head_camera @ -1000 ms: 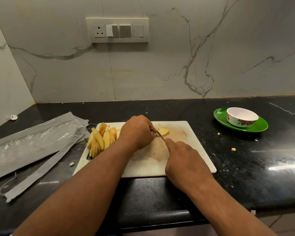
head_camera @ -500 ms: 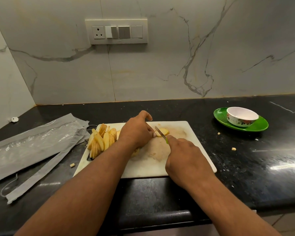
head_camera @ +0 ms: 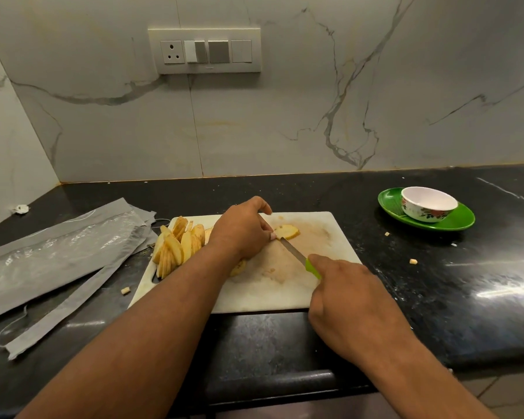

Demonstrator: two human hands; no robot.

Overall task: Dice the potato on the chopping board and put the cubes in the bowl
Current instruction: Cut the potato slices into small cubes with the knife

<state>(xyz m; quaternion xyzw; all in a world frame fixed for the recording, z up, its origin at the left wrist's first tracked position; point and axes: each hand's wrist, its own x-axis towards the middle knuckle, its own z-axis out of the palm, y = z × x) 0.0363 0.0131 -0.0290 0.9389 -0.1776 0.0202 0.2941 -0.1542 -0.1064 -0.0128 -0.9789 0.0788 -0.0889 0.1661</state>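
On the black stone counter a white rectangular chopping board is laid, with a fan of yellow potato slices at its left end. A single slice is pinned by the left hand's curled fingertips; wet and slippery, it is best held at its edge. The green-handled knife is gripped by the right hand. The white floral bowl is seen well apart

You had a green plate at right on the black counter, grey plastic bags at left, and a switch panel on the marble wall at upper centre.
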